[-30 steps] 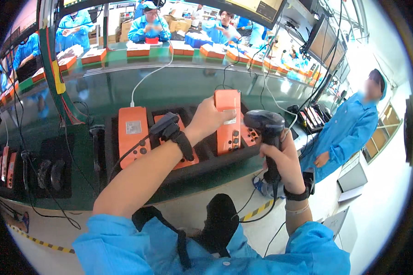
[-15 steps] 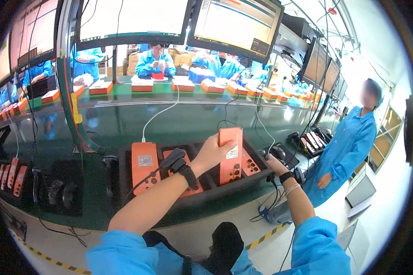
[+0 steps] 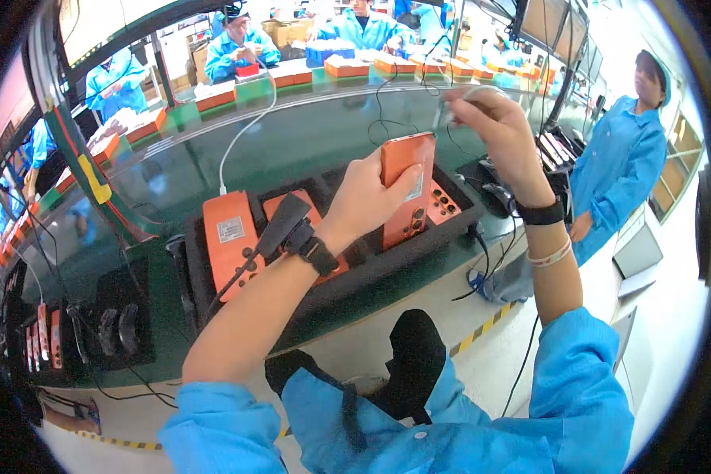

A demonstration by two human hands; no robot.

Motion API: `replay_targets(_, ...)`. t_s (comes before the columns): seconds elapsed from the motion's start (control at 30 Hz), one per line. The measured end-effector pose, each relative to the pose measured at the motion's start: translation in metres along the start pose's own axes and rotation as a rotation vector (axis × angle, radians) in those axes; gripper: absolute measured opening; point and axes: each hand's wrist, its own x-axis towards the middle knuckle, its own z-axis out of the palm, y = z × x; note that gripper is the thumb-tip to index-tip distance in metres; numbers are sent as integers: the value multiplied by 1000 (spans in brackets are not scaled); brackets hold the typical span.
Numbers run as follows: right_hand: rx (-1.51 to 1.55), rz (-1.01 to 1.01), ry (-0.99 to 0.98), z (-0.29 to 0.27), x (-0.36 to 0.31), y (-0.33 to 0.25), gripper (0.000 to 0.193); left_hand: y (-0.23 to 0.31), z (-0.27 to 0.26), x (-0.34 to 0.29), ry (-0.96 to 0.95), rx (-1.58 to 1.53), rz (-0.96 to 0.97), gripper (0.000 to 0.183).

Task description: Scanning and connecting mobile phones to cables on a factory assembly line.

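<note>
My left hand (image 3: 365, 197) is closed round an orange phone (image 3: 409, 178), thumb across its labelled back. The phone leans upright, camera end low in the black tray (image 3: 363, 278); whether it touches the bottom, I cannot tell. My right hand (image 3: 502, 138) is raised beyond the phone's upper right, thumb and fingers pinched. A pale cable (image 3: 482, 93), partly blurred, curves over those fingers; its plug is not distinct. More orange phones lie in the tray: one at the left (image 3: 227, 229) with a white cable (image 3: 241, 138), one partly behind my left wrist, one at the right (image 3: 444, 204).
A black handheld device (image 3: 284, 225) with a cord lies by my left wrist. Orange boxes (image 3: 347, 67) line the far side of the green bench (image 3: 308, 142). Another tray of phones (image 3: 43, 336) is at the left. A co-worker in blue (image 3: 620, 158) stands at the right.
My right hand has risen from the tray's right edge to above and beyond the phone. The held phone's top has tilted right and away. The view has shifted downward and turned.
</note>
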Motion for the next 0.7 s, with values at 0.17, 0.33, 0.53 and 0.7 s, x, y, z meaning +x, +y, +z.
replay_targets(0.17,-76,31,-106,31,3,-21,23,11,2,-2,-63,21,-26,41)
replay_targets(0.33,-59,109,-98,29,3,-18,22,18,4,-1,-87,-5,-47,42)
replay_targets(0.53,-150,80,-212,22,4,-21,22,14,2,-2,-110,37,-60,40)
replay_targets(0.7,-103,209,-327,21,12,-14,27,6,6,-1,-61,37,-26,39)
